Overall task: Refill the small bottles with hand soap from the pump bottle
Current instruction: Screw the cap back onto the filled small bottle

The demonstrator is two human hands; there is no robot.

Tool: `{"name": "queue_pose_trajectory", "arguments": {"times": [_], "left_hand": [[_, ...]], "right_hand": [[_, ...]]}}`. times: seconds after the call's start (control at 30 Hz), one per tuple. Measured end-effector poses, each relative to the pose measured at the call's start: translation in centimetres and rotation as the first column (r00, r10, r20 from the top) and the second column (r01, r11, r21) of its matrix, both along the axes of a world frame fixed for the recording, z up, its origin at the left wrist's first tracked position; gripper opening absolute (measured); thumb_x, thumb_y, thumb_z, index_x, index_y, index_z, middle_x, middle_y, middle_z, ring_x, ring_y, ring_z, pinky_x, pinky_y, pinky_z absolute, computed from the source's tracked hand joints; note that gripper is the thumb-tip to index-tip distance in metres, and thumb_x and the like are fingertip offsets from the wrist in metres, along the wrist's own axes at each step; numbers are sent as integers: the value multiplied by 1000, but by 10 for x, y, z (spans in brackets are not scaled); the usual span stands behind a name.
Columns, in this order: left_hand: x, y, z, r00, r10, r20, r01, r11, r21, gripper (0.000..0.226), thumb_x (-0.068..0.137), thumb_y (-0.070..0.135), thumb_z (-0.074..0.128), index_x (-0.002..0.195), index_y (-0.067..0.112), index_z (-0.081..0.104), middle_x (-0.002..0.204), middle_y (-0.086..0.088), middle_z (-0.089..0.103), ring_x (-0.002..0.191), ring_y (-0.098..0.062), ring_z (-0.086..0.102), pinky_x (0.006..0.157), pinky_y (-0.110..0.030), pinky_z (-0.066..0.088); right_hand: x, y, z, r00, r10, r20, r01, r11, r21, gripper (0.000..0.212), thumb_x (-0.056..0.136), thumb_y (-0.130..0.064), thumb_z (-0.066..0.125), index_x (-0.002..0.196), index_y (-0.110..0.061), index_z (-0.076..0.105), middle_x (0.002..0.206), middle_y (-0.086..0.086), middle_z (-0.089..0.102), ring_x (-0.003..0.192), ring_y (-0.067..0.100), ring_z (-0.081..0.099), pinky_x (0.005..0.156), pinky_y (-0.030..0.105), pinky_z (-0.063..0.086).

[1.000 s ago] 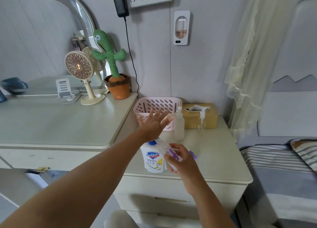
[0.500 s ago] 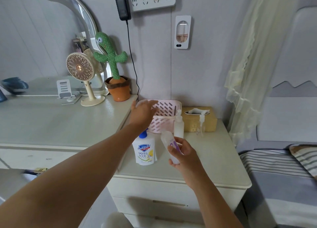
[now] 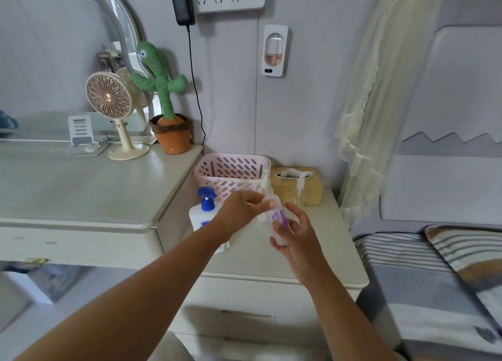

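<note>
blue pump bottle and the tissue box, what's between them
Head view: the small heart-print bottle, held in the right hand, with the left hand pinching its top.

Seemingly bare left hand (image 3: 239, 211), right hand (image 3: 296, 235)

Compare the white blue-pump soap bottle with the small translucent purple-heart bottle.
The white blue-pump soap bottle stands on the cream nightstand; the small translucent purple-heart bottle is held by the left hand and right hand. The soap bottle is larger and opaque; the small bottle clear. Both are roughly upright.
</note>
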State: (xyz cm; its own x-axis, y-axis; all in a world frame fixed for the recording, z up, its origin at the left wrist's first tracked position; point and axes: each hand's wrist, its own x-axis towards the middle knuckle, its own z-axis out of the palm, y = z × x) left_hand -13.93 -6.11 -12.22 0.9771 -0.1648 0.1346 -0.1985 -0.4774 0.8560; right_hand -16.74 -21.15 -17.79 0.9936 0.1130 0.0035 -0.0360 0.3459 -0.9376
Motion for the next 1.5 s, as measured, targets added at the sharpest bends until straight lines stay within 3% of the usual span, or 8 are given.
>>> {"name": "queue_pose_trajectory", "arguments": {"times": [0.13, 0.33, 0.5, 0.67, 0.83, 1.07, 1.3, 1.5], "left_hand": [[-3, -10, -10, 997, 62, -54, -64, 998, -20, 36, 81, 37, 69, 58, 14, 54, 54, 2, 41, 48, -5, 32, 50, -13, 29], [-9, -17, -20, 993, 110, -39, -112, 992, -52, 28, 84, 35, 67, 72, 9, 63, 61, -1, 56, 52, -6, 44, 55, -14, 36], [-4, -8, -45, 953, 292, 79, -294, 956, 8, 35, 75, 44, 73, 77, 11, 63, 65, -3, 57, 55, -9, 44, 55, -19, 36], [-5, -3, -72, 911, 391, 130, -400, 915, 52, 41, 74, 40, 77, 104, 14, 65, 86, 6, 64, 67, -5, 56, 57, -13, 37], [-3, -2, -92, 913, 391, 113, -401, 913, 80, 44, 71, 37, 80, 106, 14, 64, 97, 4, 67, 70, -12, 61, 65, -21, 44], [2, -1, -106, 931, 343, 124, -356, 928, 107, 44, 71, 37, 80, 106, 16, 65, 89, 11, 62, 63, -4, 57, 57, -11, 41], [6, -1, -111, 931, 335, 146, -353, 928, 120, 43, 70, 39, 79, 105, 18, 65, 88, 13, 60, 64, -7, 60, 60, -17, 45], [6, 1, -112, 933, 330, 145, -348, 929, 125, 41, 71, 39, 79, 104, 19, 65, 90, 12, 61, 67, -9, 60, 64, -21, 48]], "right_hand": [[-2, -5, -3, 1000, -6, 29, 8, 996, -91, 63, 75, -32, 72, 131, -30, 43, 121, 2, 60, 108, 23, 62, 86, 33, 56], [-3, -12, -11, 999, 27, 23, -24, 992, -121, 63, 78, -28, 73, 132, -29, 42, 121, 2, 60, 108, 21, 62, 88, 37, 56], [6, -27, -21, 998, -58, 22, 62, 950, -306, 53, 83, -18, 71, 129, -25, 46, 121, 1, 58, 106, 16, 61, 87, 33, 54], [21, -38, -50, 988, -99, 119, 153, 754, -639, 42, 81, -21, 72, 119, -19, 56, 116, -1, 61, 98, 15, 61, 79, 23, 47], [39, -38, -76, 981, -77, 177, 191, 512, -837, 34, 81, -22, 71, 113, -17, 59, 109, 0, 61, 96, 16, 57, 81, 25, 43], [65, -23, -91, 979, -82, 189, 206, 357, -911, 37, 81, -28, 69, 114, -17, 58, 108, 4, 59, 98, 21, 57, 82, 28, 43], [80, -17, -97, 980, -67, 188, 198, 217, -956, 24, 80, -27, 66, 101, -15, 64, 105, 8, 60, 102, 27, 56, 81, 31, 46], [65, -21, -81, 963, -85, 255, 269, 303, -914, 17, 83, -27, 66, 93, -15, 61, 89, 1, 66, 84, 20, 60, 68, 26, 42]]}}
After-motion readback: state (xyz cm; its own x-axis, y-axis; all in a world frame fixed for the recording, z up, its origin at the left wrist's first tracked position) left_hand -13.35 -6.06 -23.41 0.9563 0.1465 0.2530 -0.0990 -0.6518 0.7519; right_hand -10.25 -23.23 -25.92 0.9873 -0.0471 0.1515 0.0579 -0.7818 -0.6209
